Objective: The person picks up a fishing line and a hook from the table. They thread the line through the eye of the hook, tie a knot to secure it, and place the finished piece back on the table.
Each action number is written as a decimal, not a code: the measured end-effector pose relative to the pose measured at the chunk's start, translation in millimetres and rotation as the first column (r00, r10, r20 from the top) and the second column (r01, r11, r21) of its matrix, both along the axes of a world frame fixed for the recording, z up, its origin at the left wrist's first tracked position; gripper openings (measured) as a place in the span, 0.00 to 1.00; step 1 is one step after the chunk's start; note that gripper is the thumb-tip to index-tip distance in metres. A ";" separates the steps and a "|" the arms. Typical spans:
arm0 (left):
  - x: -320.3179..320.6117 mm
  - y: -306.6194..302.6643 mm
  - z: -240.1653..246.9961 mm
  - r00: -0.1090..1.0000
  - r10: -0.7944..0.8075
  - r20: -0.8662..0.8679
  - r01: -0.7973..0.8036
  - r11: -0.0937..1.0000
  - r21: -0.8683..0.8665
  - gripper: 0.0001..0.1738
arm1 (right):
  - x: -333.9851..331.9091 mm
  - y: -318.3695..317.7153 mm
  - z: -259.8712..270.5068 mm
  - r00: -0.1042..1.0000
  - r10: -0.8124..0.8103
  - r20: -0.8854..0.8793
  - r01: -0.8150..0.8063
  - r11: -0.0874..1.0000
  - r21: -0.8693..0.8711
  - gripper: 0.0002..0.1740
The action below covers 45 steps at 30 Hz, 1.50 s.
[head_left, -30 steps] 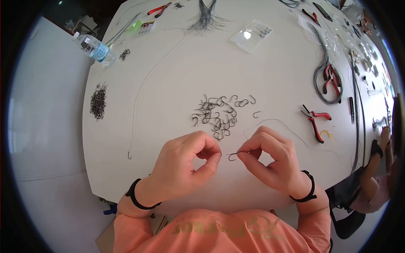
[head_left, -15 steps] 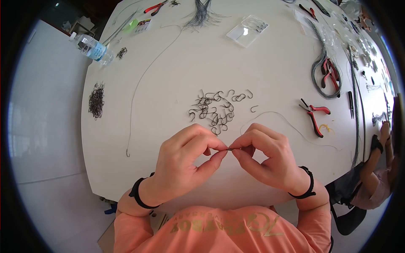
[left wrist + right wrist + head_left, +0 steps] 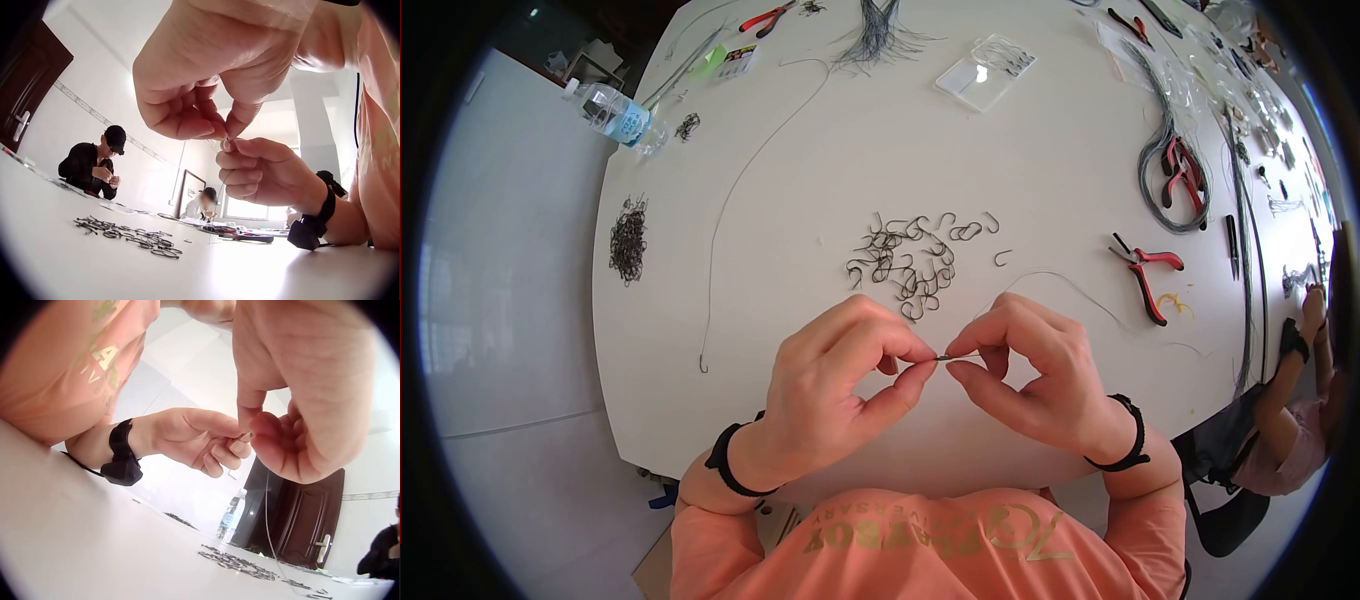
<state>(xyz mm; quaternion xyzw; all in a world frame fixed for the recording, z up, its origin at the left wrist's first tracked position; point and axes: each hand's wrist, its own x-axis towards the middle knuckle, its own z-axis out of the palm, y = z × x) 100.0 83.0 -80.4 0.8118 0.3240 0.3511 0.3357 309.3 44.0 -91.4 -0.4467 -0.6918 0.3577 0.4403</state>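
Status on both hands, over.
Left hand pinching small dark piece. Right hand pinching thin line beside it. Hook pile just beyond, not blocking.

"What's that you've got?"

"A small dark hook (image 3: 943, 357), pinched in my left hand (image 3: 830, 385). Just a short bit shows, lying crosswise; my fingers hide the rest."

"And the line (image 3: 1060, 278)?"

"Thin and pale. One short stretch runs straight from beside the hook into my right hand (image 3: 1040, 375). Farther out, a loose length curves across the table (image 3: 790, 220), arching up, then sloping away to my right."
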 end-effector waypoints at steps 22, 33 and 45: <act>-7.4 5.0 12.3 0.994 -0.096 -0.056 0.073 0.947 -0.314 0.07 | 3.2 0.4 2.9 0.996 0.075 0.051 -0.074 0.997 -0.019 0.06; -15.0 9.7 17.6 0.984 -0.175 -0.035 0.128 0.827 -0.547 0.04 | 7.3 0.3 4.8 0.988 0.146 0.041 -0.144 0.988 -0.049 0.07; -14.3 8.9 17.1 0.984 -0.179 0.001 0.129 0.709 -0.694 0.02 | 3.9 -1.5 -0.8 0.987 0.147 0.059 -0.150 0.987 0.055 0.09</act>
